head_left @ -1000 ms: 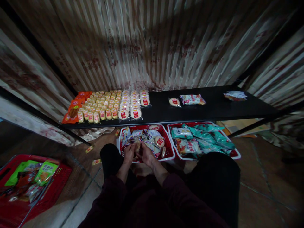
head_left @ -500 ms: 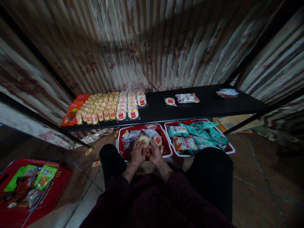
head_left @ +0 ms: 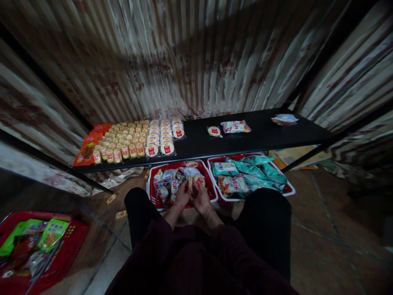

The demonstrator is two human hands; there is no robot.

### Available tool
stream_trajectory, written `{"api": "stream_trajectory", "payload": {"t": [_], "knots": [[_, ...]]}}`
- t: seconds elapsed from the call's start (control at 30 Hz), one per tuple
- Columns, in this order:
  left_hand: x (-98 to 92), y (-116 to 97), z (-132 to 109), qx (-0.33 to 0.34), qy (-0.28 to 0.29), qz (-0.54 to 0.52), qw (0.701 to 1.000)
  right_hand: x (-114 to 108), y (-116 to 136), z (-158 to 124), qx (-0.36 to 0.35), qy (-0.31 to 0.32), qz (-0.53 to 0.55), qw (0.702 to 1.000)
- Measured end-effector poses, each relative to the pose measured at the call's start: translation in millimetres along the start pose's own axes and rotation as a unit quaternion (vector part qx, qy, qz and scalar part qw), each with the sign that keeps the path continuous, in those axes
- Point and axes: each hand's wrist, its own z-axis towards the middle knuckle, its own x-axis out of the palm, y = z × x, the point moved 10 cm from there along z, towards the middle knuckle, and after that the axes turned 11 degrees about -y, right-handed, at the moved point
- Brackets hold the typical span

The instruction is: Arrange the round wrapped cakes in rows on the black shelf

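Over the left red basket [head_left: 152, 196], my two hands meet between my knees. My left hand [head_left: 182, 196] is closed on a wrapped round cracker [head_left: 190, 182], now turned nearly edge-on. From the other side, my right hand [head_left: 201, 200] grips the same cracker, its fingers partly hidden. Just beyond the right fingertips is another round cracker [head_left: 199, 180] with a red label; whether that hand touches it I cannot tell. Striped snack packets [head_left: 164, 178] fill the basket below.
A low black shelf [head_left: 196, 146] carries rows of small yellow cakes [head_left: 124, 141], stacked round crackers [head_left: 159, 137], orange packets [head_left: 89, 143] and a striped bag [head_left: 236, 126]. Right, another basket [head_left: 290, 191] holds green bags [head_left: 258, 172]. A red basket [head_left: 73, 241] stands left; small packets [head_left: 120, 214] lie on the floor.
The cracker between my hands has turned from showing its flat face to nearly edge-on. My left hand has rotated with it, and the view has shifted slightly.
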Motion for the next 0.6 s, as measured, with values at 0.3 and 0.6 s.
{"api": "stream_trajectory", "payload": {"t": [0.3,0.6], "knots": [[-7.6,15,2,-0.139,0.001,-0.139,0.981,-1,-9,10,-0.041,0.000,-0.056,0.998],[-19.0,37,14,-0.178,-0.058,-0.180,0.966,7,-15,11,-0.041,-0.009,-0.068,0.997]]}}
